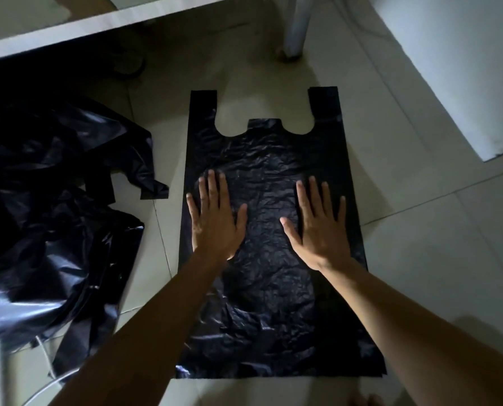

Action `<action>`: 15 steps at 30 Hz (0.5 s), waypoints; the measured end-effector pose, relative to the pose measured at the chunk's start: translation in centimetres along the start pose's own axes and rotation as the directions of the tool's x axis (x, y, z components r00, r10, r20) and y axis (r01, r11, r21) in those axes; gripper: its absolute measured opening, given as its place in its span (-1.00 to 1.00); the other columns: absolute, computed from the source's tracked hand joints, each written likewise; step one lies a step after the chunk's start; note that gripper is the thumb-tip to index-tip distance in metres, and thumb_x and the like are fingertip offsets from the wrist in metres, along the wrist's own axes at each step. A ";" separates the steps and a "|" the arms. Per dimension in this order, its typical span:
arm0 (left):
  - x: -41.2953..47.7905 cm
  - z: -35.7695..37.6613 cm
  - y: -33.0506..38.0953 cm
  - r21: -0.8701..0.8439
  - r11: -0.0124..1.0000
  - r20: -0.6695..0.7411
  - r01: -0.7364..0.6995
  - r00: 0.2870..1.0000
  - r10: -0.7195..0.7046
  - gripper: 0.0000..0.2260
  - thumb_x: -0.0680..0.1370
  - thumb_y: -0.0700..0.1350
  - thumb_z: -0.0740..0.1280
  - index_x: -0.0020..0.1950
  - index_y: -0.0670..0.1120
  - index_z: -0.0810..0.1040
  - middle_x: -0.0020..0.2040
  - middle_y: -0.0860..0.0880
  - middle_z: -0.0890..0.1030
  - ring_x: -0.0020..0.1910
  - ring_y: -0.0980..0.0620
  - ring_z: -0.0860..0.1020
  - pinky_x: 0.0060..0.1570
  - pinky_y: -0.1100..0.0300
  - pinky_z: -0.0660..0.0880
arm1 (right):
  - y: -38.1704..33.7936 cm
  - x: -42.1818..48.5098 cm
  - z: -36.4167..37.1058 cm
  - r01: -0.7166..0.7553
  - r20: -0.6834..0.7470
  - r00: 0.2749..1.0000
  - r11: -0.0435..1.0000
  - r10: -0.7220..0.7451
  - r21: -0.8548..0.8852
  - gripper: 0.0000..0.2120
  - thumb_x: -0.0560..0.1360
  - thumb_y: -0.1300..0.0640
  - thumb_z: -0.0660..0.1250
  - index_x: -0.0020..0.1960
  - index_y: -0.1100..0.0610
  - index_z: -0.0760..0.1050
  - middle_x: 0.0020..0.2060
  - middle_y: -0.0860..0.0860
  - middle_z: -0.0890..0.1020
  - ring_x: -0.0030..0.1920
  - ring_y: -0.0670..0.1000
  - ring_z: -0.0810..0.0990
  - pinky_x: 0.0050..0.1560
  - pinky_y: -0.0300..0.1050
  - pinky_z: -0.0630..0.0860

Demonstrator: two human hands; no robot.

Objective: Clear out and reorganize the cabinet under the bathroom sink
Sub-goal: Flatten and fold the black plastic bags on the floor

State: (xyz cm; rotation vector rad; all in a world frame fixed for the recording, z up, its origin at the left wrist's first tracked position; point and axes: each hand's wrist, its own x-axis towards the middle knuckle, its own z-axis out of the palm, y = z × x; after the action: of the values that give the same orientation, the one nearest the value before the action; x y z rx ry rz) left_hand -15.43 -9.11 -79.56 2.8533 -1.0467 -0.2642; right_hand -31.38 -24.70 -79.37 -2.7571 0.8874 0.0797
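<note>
Basically, a black plastic bag (273, 230) lay flat on the tiled floor (420, 259), handles pointing away from the person, bottom edge nearest them. Left hand (215, 218) and right hand (317, 227) were both spread flat, palms down on the bag's middle, fingers extended, grasping nothing, just pressing. A heap of other black bags (54, 215) sat crumpled just beside it on the left, apart from the flat one by a strip of floor. A white edge of furniture (98, 27) ran across the top left, and a white post (295, 27) stood beyond the handles; could not tell whether either was part of the sink cabinet.

Risks, as judged: the film was thin and still creased, so smoothing outward with dry palms could drag the whole bag over the slick tile instead of flattening it. Trapped air would likely puff back once pressure lifted, spoiling any fold. Uneven pressure between hands might skew the bag so handles no longer line up. Light was dim, black on black, so wrinkles or a doubled layer could easily be missed. The loose heap nearby could slide over and snag the left edge.
</note>
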 end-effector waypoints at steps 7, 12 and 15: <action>-0.3 -0.4 -0.6 0.002 1.000 0.059 -0.028 0.998 0.028 -0.33 0.63 0.26 -0.15 0.61 -0.11 -0.21 0.62 -0.13 -0.16 0.60 -0.11 -0.14 0.53 -0.20 -0.14 | 0.3 -0.5 0.0 0.005 0.017 1.000 0.998 -0.004 -0.061 -0.27 0.58 -0.34 -0.04 0.63 -0.05 -0.13 0.63 0.01 -0.04 0.62 0.10 -0.08 0.54 0.32 -0.12; 1.9 -6.4 -3.6 -0.224 0.963 0.019 -0.149 0.987 0.157 -0.40 0.52 0.08 0.17 0.51 -0.16 0.32 0.47 -0.21 0.38 0.43 -0.18 0.38 0.39 -0.10 0.29 | -4.0 2.2 -3.7 -0.019 0.000 1.000 0.991 0.019 -0.136 -0.26 0.41 -0.27 0.23 0.49 0.06 0.26 0.44 0.13 0.38 0.47 0.22 0.30 0.46 0.46 -0.01; 4.1 -12.2 -9.1 -0.098 0.986 -0.334 -0.134 0.938 0.094 -0.69 0.38 -0.06 0.33 0.11 -0.08 0.58 0.02 -0.14 0.61 -0.02 -0.21 0.60 -0.02 -0.04 0.48 | -9.2 5.2 -5.9 0.116 -0.083 0.989 0.988 -0.125 -0.106 -0.39 0.44 -0.18 0.27 0.41 0.05 0.35 0.29 0.05 0.52 0.29 0.14 0.50 0.47 0.38 0.10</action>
State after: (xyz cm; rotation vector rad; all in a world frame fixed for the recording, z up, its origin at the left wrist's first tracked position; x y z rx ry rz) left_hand -4.25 -4.57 -69.48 2.5959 -1.0797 0.1502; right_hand -21.94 -21.83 -72.35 -2.9225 0.7551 -0.0219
